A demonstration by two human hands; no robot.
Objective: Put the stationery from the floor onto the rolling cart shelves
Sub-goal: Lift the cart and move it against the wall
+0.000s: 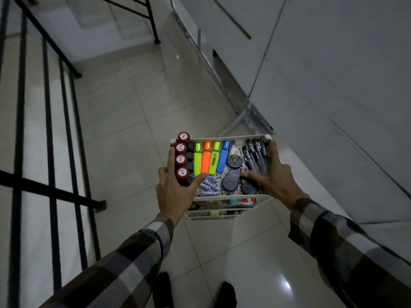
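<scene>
I look down on the white rolling cart (222, 138). Its top shelf holds red round stamps (180, 160) on the left, then several highlighters (206, 158), correction tapes (232, 181), small blue-and-white tubes (209, 185) and black pens (255, 156) on the right. My left hand (175, 190) clasps the shelf's left side, with fingers along the stamps and the thumb inside the tray. My right hand (275, 181) clasps the right side beside the pens, thumb pointing at the correction tapes. More items show on a lower shelf (222, 203). No stationery is visible on the floor.
A black metal railing (51, 130) runs along the left. A folded aluminium ladder (222, 74) leans on the grey wall (333, 85) behind and right of the cart. Glossy floor tiles (133, 107) surround the cart. My feet in dark socks (163, 290) are at the bottom.
</scene>
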